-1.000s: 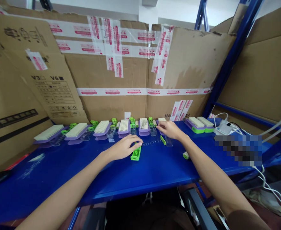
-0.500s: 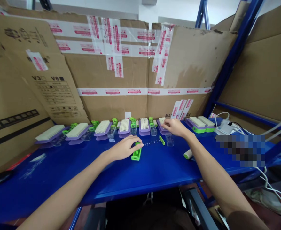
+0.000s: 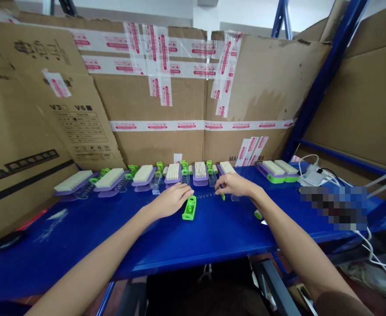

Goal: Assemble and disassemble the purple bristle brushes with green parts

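Note:
My left hand point(image 3: 174, 198) is low over the table with its fingers drawn together. Its fingertips are just above a bright green plastic housing point(image 3: 189, 210), and whatever they pinch is hidden. A thin metal coil spring point(image 3: 206, 195) stretches sideways between my two hands. My right hand point(image 3: 234, 184) is closed, thumb and fingers meeting at the spring's right end. Beneath those fingers shows a small green plastic piece point(image 3: 223, 197). Partly covered by the right hand is a clear plastic part point(image 3: 235, 198).
Along the back of the blue table point(image 3: 146, 245) stand several purple-based brushes point(image 3: 143, 174) with cream bristles, green fittings and clear parts. Green-edged brushes point(image 3: 275, 171), a white adapter point(image 3: 311, 175) and cables lie right. A green-ended roller point(image 3: 257, 214) is near my right forearm. Cardboard point(image 3: 156, 145) walls the back.
My right hand has come down and left from the brush at the back to the spring's right end. My left fingers have closed and lifted slightly off the green housing.

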A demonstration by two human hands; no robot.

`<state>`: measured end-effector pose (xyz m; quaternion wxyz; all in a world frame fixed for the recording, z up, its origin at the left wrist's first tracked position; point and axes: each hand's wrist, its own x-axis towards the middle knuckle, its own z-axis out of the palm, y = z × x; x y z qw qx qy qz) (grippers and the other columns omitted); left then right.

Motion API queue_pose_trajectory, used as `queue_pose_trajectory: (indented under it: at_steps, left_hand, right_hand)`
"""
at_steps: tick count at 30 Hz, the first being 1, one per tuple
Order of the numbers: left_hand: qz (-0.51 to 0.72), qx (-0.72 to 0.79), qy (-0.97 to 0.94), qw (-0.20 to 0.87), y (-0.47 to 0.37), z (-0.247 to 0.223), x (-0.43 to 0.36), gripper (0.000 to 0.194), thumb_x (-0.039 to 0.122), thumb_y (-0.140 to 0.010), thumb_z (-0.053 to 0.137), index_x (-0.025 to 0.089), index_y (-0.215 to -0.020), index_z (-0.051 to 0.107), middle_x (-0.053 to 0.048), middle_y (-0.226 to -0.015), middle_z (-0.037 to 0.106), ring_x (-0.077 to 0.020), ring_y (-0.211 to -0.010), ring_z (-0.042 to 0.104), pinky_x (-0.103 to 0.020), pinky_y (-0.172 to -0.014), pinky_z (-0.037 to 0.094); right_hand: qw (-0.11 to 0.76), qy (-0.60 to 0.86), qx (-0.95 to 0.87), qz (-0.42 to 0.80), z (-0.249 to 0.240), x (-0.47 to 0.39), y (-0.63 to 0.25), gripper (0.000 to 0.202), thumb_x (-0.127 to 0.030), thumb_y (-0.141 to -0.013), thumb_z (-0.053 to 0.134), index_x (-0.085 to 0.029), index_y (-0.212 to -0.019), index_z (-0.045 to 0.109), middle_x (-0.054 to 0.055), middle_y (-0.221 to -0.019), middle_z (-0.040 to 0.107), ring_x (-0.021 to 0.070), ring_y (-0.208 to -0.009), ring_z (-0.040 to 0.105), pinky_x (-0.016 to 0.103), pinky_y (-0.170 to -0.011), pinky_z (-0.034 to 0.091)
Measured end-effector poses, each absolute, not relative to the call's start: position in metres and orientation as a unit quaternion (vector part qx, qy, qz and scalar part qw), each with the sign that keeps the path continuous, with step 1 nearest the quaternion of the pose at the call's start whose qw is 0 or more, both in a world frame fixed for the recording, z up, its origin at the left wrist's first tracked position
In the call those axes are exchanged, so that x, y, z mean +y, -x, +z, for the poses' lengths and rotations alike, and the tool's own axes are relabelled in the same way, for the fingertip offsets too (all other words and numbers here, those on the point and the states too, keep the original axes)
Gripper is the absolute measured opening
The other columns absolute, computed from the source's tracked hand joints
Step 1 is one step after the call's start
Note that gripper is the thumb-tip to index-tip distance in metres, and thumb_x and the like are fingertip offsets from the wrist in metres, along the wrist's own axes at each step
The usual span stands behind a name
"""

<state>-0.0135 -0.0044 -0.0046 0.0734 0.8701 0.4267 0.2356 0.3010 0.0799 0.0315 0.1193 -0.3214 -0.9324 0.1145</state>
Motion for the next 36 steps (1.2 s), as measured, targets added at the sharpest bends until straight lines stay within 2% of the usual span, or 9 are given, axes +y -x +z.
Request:
queue_pose_trajectory:
  at_steps: [4, 7, 11, 19, 26, 36]
  left_hand:
    - [0.235, 0.435, -0.866, 0.067, 0.016, -0.008, -0.002, 0.053, 0.053, -0.122, 0.031, 0.023, -0.110, 0.074, -0.007, -0.111, 0.077, -0.0282, -0.106, 0.068, -0.046, -0.103, 0.054]
    - [0.237, 0.439, -0.864, 0.071, 0.016, -0.007, -0.002, 0.049, 0.054, -0.121, 0.036, 0.023, -0.114, 0.073, -0.008, -0.119, 0.077, -0.0291, -0.113, 0.069, -0.047, -0.107, 0.053]
    - [0.245, 0.429, -0.866, 0.074, 0.014, -0.005, -0.005, 0.044, 0.054, -0.121, 0.041, 0.024, -0.116, 0.072, -0.007, -0.120, 0.076, -0.0284, -0.117, 0.069, -0.045, -0.108, 0.053]
    - [0.238, 0.413, -0.875, 0.081, 0.020, -0.002, -0.002, 0.036, 0.049, -0.119, 0.048, 0.024, -0.113, 0.074, -0.007, -0.116, 0.075, -0.0269, -0.111, 0.070, -0.043, -0.102, 0.054]
    - [0.240, 0.413, -0.876, 0.076, 0.026, -0.001, 0.001, 0.037, 0.050, -0.118, 0.049, 0.024, -0.109, 0.075, -0.007, -0.110, 0.076, -0.0248, -0.098, 0.073, -0.039, -0.091, 0.057]
    - [0.244, 0.412, -0.876, 0.054, 0.027, -0.001, 0.002, 0.033, 0.044, -0.119, 0.049, 0.024, -0.111, 0.074, -0.006, -0.113, 0.075, -0.0251, -0.104, 0.072, -0.040, -0.096, 0.056]
  right_hand:
    - [0.111, 0.305, -0.937, 0.131, 0.028, 0.078, -0.297, 0.004, -0.026, -0.093, 0.088, -0.022, -0.094, 0.088, -0.001, -0.077, 0.073, 0.0161, -0.071, 0.062, 0.028, -0.069, 0.038]
    - [0.101, 0.310, -0.935, 0.137, 0.027, 0.075, -0.295, 0.007, -0.028, -0.093, 0.090, -0.021, -0.093, 0.087, -0.002, -0.075, 0.071, 0.0159, -0.070, 0.061, 0.027, -0.068, 0.037]
    - [0.100, 0.310, -0.935, 0.141, 0.027, 0.072, -0.292, 0.010, -0.030, -0.092, 0.090, -0.022, -0.091, 0.085, -0.001, -0.075, 0.072, 0.0165, -0.071, 0.063, 0.027, -0.069, 0.037]
    - [0.100, 0.305, -0.933, 0.160, 0.028, 0.067, -0.289, 0.018, -0.034, -0.092, 0.090, -0.021, -0.082, 0.081, -0.004, -0.069, 0.066, 0.0148, -0.065, 0.058, 0.028, -0.068, 0.036]
    - [0.107, 0.277, -0.933, 0.205, 0.024, 0.066, -0.287, 0.026, -0.037, -0.092, 0.089, -0.021, -0.074, 0.078, -0.004, -0.068, 0.068, 0.0138, -0.062, 0.056, 0.028, -0.066, 0.036]
    - [0.093, 0.223, -0.923, 0.298, 0.021, 0.058, -0.277, 0.036, -0.048, -0.095, 0.082, -0.019, -0.074, 0.077, -0.002, -0.070, 0.068, 0.0142, -0.065, 0.057, 0.028, -0.066, 0.041]
